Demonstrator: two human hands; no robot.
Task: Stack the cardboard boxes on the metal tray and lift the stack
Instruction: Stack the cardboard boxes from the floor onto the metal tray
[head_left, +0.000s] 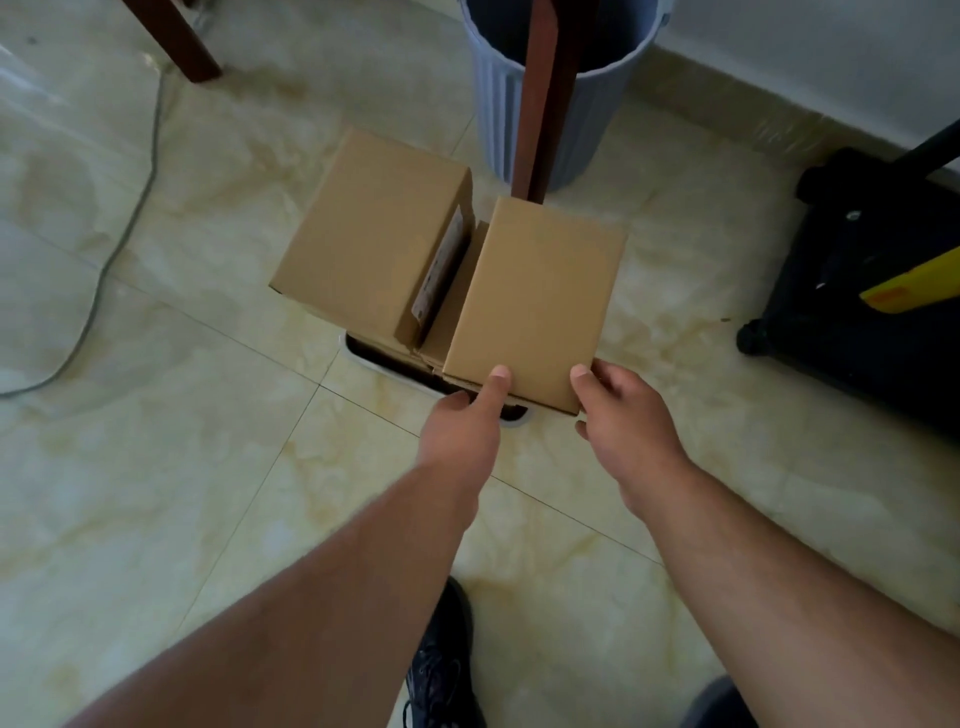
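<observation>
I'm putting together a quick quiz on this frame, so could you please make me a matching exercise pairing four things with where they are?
Things:
1. left box
2. right box
3. bin
4. shoe

Places:
A. behind the boxes, a wooden leg crossing it
B. near edge touched by both thumbs
C. bottom of view, between the forearms
D. label on the side facing the other box

Pairs: 1-D, 2-B, 3-A, 4-C

Soft, even daylight fills my view; the glossy floor tiles show faint sheen, shadows stay weak, and edges bend and blur slightly from the wide lens.
</observation>
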